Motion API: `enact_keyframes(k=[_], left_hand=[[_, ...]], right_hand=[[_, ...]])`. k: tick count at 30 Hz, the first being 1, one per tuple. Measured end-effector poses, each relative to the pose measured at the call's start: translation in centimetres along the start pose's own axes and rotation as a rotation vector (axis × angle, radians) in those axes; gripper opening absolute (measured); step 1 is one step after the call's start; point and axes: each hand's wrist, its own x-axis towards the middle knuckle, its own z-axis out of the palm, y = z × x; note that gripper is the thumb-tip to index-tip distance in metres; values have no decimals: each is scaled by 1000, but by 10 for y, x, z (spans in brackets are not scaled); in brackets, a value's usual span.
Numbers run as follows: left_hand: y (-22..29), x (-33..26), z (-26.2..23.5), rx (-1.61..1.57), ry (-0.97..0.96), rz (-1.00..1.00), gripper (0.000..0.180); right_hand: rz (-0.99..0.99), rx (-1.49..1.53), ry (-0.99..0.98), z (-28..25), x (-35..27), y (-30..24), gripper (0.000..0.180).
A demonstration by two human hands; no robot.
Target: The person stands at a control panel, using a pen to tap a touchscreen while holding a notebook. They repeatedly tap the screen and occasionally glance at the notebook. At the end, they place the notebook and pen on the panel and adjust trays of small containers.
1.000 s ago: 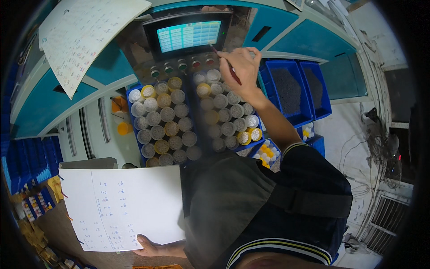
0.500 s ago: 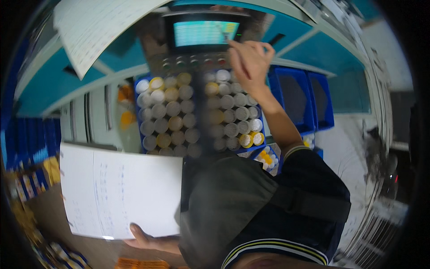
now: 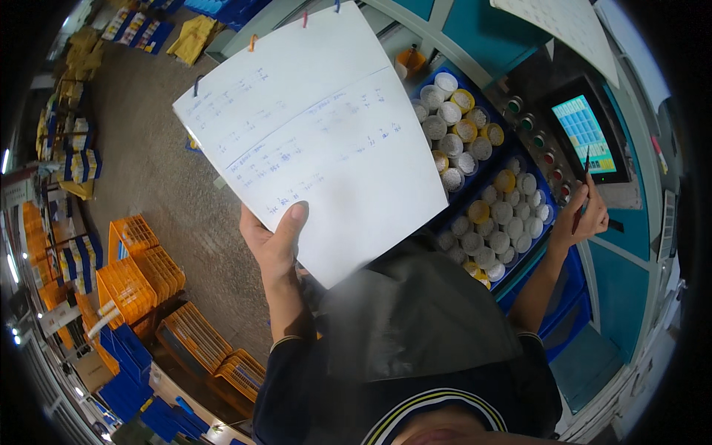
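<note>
My left hand (image 3: 273, 241) grips the lower corner of a white ring-bound notebook (image 3: 326, 159), its thumb pressed on the page. Rows of blue handwriting cover the open page, and coloured rings run along its far edge. In my right hand (image 3: 582, 215) is a slim dark pen (image 3: 587, 161), pinched between the fingers. The pen's tip is at the lower part of a lit touch screen (image 3: 581, 122); whether it touches the glass I cannot tell. Round red and green buttons (image 3: 527, 121) line the panel beside the screen.
Blue trays (image 3: 512, 276) of round tubs filled with pale material stand between the notebook and the panel. A paper sheet (image 3: 567, 26) hangs above the screen. Orange crates (image 3: 137, 274) and blue bins (image 3: 133, 356) are on the left, along with a yellow bag (image 3: 194, 38) on the floor.
The view has turned left, so the screen now lies at the right. My left hand has raised the notebook into the middle. My right hand remains by the screen, now lower along it.
</note>
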Motion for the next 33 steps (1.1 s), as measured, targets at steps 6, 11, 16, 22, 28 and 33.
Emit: enact_keyframes(k=[6, 11, 16, 22, 28, 33], left_hand=[[16, -7, 10, -17, 54, -111, 66], [28, -7, 16, 9, 73, -156, 60], [30, -2, 20, 113, 39, -192, 52], [23, -5, 21, 167, 111, -128, 61], [17, 1, 15, 287, 167, -183, 72], [8, 3, 5, 423, 167, -151, 75]], right_hand=[[-15, 77, -14, 7, -1, -5, 24], [-9, 102, -14, 11, -2, -12, 25], [-12, 106, -9, 11, 0, -13, 24], [-3, 81, -12, 5, 13, -12, 26], [29, 71, 17, -4, 26, -18, 24], [28, 37, 127, 2, 39, -26, 31]])
